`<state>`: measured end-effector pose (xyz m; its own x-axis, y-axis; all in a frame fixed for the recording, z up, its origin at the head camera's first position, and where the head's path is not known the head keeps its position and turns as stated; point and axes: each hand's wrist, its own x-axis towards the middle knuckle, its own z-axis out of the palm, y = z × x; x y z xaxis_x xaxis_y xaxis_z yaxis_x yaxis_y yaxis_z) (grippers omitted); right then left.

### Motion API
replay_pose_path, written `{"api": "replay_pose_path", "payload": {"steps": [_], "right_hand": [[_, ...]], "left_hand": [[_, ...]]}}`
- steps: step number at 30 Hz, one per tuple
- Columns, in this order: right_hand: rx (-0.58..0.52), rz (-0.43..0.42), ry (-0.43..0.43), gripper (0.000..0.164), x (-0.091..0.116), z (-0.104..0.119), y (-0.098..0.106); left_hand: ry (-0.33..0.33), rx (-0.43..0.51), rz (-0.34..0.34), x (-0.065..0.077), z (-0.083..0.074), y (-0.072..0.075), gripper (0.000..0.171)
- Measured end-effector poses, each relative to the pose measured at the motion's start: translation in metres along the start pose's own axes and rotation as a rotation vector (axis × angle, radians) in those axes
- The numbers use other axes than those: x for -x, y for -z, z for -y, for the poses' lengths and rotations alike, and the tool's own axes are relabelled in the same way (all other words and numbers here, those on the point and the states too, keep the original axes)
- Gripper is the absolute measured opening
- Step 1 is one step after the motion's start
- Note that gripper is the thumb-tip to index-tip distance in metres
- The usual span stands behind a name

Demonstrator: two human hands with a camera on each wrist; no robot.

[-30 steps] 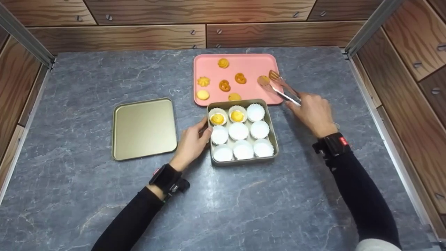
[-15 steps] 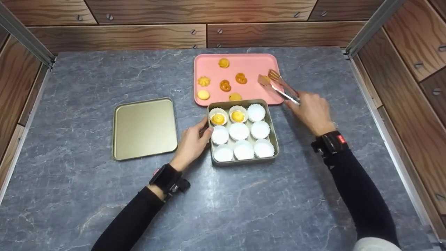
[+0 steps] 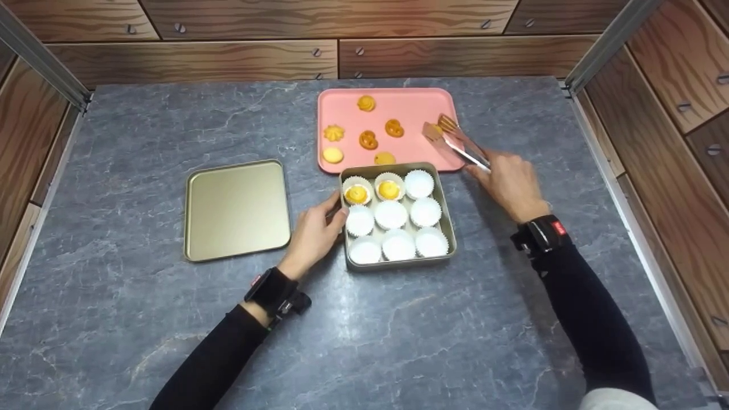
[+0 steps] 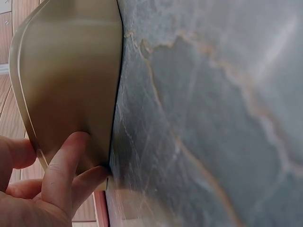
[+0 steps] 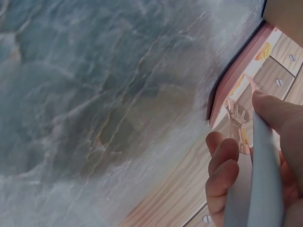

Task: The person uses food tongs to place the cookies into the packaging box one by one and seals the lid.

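My left hand [image 3: 314,232] steadies a gold square tin [image 3: 450,228]. Its thumb lies on the rim while the other fingers press the outer side wall [image 4: 71,71]. White paper cups [image 3: 390,214] fill the tin in rows, and two at the back left hold yellow cookies [image 3: 389,189]. My right hand [image 3: 512,185] grips metal tongs [image 3: 468,155] whose fork-like and flat ends reach down over the right part of a pink tray [image 3: 410,102]. Between those ends a yellow cookie [image 3: 437,129] is partly hidden. The tongs' handles [image 5: 265,175] run between thumb and fingers in the right wrist view.
Several other cookies lie on the tray, among them two brown pretzel-shaped ones [image 3: 393,128] and a star-shaped one [image 3: 334,133]. The tin overlaps the tray's front edge in the head view. A flat gold lid [image 3: 236,210] rests left of the tin. Wood-patterned walls [image 3: 228,60] enclose the grey marbled table.
The right hand and the tongs have shifted only slightly, and less of the cookie shows between the tongs' ends. My left hand and the tin have kept their place.
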<state>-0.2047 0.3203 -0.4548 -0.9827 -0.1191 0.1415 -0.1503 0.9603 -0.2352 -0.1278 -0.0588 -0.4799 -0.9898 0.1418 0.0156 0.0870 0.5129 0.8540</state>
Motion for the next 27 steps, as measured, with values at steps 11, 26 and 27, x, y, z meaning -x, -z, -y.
{"api": "replay_pose_path", "payload": {"steps": [11,26,27], "right_hand": [[-0.037,-0.020,-0.004,0.047,0.008,-0.005,0.001],[-0.096,-0.085,0.056,0.043,0.031,-0.003,0.014],[-0.097,-0.085,0.060,0.043,0.032,-0.003,0.014]], "left_hand": [[0.006,0.011,0.007,0.000,0.000,0.000,0.052],[-0.009,-0.004,-0.004,0.000,-0.002,0.000,0.051],[-0.012,-0.005,-0.006,0.000,-0.002,0.000,0.051]]}}
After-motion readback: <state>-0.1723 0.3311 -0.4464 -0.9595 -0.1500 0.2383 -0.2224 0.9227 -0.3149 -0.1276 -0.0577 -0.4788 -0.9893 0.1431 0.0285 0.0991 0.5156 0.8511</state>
